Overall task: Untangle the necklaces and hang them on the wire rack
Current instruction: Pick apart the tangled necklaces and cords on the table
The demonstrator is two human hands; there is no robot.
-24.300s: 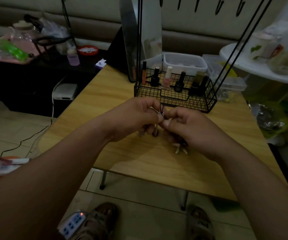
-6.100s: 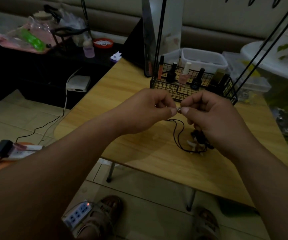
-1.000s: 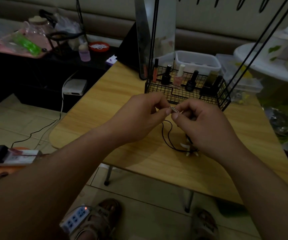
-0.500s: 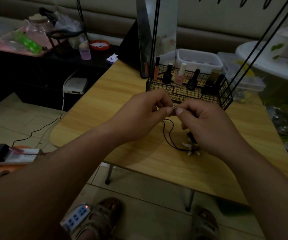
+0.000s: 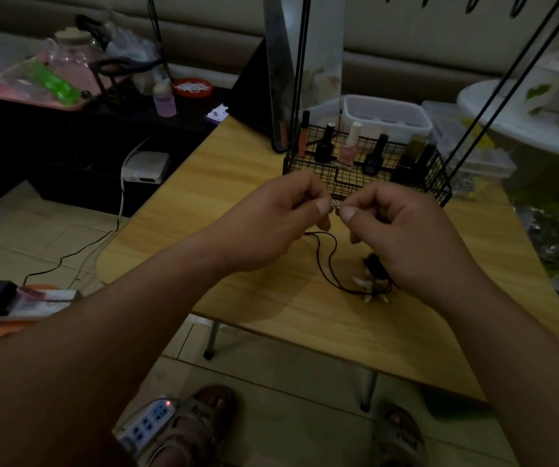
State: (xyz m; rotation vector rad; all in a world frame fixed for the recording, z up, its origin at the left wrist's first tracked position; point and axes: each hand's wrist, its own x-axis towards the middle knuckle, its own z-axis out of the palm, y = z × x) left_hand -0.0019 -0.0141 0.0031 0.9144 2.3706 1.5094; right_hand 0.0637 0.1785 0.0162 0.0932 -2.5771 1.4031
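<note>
Both hands pinching the necklace clasp above the bench

Left hand [image 5: 271,224] and right hand [image 5: 402,230] are each gripping the tiny clasp [image 5: 336,206]; the limp, light cord [image 5: 325,261] is trailing to the bench [image 5: 237,183], likely best held by its ends.

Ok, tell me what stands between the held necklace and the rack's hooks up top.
Nothing visible does. Both the left hand and right hand pinch the necklace clasp above the table. The hooks hang beyond the wire basket of bottles, with open air between.
</note>
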